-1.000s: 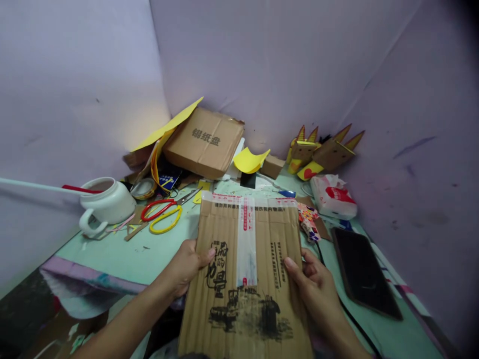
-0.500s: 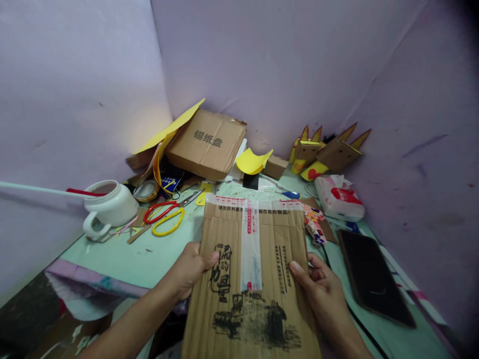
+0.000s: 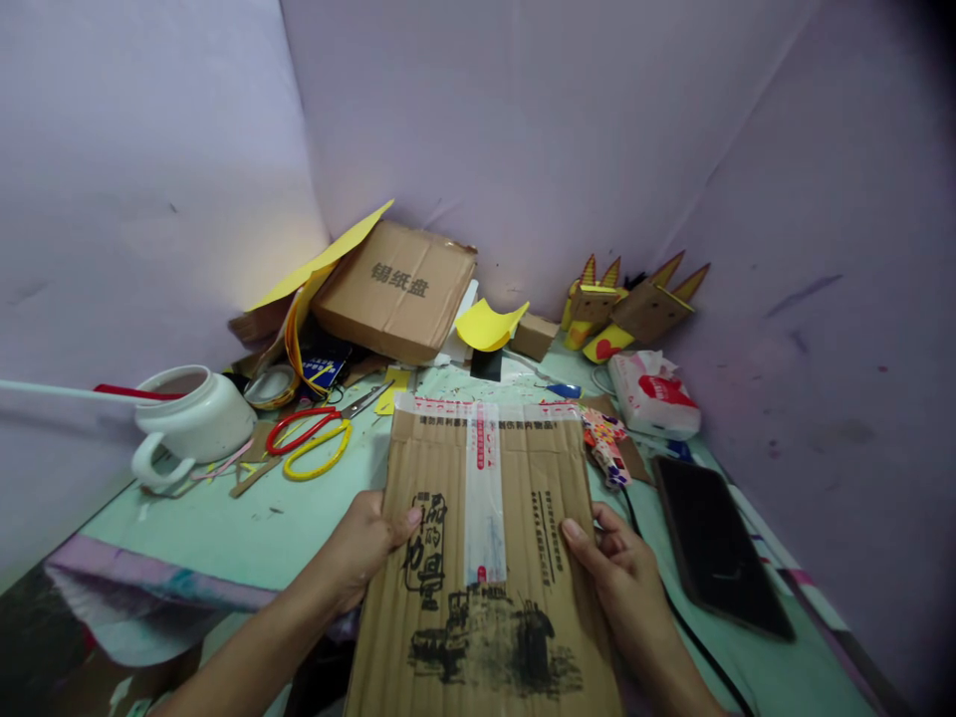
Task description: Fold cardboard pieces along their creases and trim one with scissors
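Note:
A flattened piece of brown cardboard (image 3: pixel 515 617) with black print and a strip of clear tape is held in front of me, its far end over the table. My left hand (image 3: pixel 369 543) grips its left edge, thumb on top. On the opposite edge my right hand (image 3: pixel 616 563) holds it the same way, with the fingers curled at the side. Scissors (image 3: pixel 318 438) with red and yellow handles lie beyond my left hand. A hot glue gun (image 3: pixel 606 438) with a flowery pattern, its black cord trailing, is just past the cardboard's far right corner.
On the green table (image 3: pixel 201 538) stand a white mug (image 3: pixel 198 413) with sticks in it, a cardboard box (image 3: pixel 395 289) and yellow paper (image 3: pixel 489 327). To the right are a tissue pack (image 3: pixel 655 393), a dark phone (image 3: pixel 721 548) and cardboard animal figures (image 3: pixel 649 309). Walls enclose the back.
The view has turned slightly right, so everything sits a little further left. Both hands keep the same hold on the cardboard.

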The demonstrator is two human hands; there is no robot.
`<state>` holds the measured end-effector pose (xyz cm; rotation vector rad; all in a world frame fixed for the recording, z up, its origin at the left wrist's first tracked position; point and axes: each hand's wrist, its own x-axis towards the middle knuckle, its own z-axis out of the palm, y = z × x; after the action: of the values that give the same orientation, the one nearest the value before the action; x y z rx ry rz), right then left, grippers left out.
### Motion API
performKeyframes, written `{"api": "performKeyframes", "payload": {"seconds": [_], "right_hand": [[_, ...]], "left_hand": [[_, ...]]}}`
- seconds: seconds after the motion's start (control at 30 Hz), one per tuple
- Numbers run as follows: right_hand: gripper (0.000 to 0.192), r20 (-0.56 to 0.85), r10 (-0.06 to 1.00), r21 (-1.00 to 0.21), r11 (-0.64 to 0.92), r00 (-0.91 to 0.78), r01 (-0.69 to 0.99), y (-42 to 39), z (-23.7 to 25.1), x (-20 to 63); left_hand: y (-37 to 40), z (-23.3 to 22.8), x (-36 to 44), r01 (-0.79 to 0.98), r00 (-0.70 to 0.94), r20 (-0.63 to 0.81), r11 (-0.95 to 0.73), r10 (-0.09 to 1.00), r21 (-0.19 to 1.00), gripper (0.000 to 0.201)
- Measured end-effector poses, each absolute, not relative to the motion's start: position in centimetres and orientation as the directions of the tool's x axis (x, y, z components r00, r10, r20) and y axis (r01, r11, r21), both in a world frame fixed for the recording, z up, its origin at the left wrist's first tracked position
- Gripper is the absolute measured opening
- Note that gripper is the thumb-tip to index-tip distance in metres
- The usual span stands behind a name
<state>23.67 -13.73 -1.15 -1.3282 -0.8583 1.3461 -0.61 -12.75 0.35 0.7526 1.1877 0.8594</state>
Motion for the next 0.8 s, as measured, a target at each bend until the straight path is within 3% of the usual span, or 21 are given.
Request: {"api": "performKeyframes", "payload": {"seconds": [0.17, 0.3, 0.53, 0.63, 0.7, 0.73, 0.77, 0.8], "right_hand": [[0.036, -0.25, 0.962, -0.958, -0.229, 0.11, -0.173, -13.8, -1.4, 24.2], [0.034, -0.2, 0.962, -0.98, -0.193, 0.185, -0.054, -13.8, -1.3, 24.3], [0.038, -0.124, 0.987, -0.978, -0.139, 0.101, 0.154, -10.4, -2.0, 23.9], [0.047, -0.082, 0.992, -0.947, -0.107, 0.092, 0.302, -10.5, -1.5, 24.4], [0.057, 0.1, 0.988, -0.823, 0.013, 0.121, 0.568, -12.1, -0.6, 25.0], [0.06, 0.245, 0.967, -0.683, 0.127, 0.062, 0.72, -13.2, -0.1, 25.4], [0.059, 0.339, 0.938, -0.553, 0.265, -0.077, 0.79, -14.3, 0.4, 25.7], [0.062, 0.371, 0.894, -0.43, 0.406, -0.253, 0.806, -15.5, 0.8, 26.0]], "left_hand": [[-12.8, 0.6, -0.4, -0.119, 0.148, -0.444, 0.461, 0.884, 0.879, 0.049], [-12.6, 0.8, -0.6, -0.004, 0.094, -0.424, 0.427, 0.901, 0.904, 0.043], [-9.3, 0.6, -1.6, 0.432, -0.051, -0.236, 0.235, 0.97, 0.871, 0.027], [-9.5, 0.8, -2.3, 0.596, -0.13, -0.115, 0.17, 0.985, 0.785, 0.044], [-11.1, 1.3, -3.0, 0.702, -0.157, 0.023, 0.096, 0.987, 0.706, 0.065], [-12.2, 1.7, -3.4, 0.759, -0.118, 0.105, 0.021, 0.988, 0.65, 0.072], [-13.5, 2.1, -3.8, 0.837, 0.021, 0.237, -0.146, 0.971, 0.527, 0.07], [-14.7, 2.6, -4.0, 0.849, 0.274, 0.305, -0.379, 0.912, 0.369, 0.068]]}}
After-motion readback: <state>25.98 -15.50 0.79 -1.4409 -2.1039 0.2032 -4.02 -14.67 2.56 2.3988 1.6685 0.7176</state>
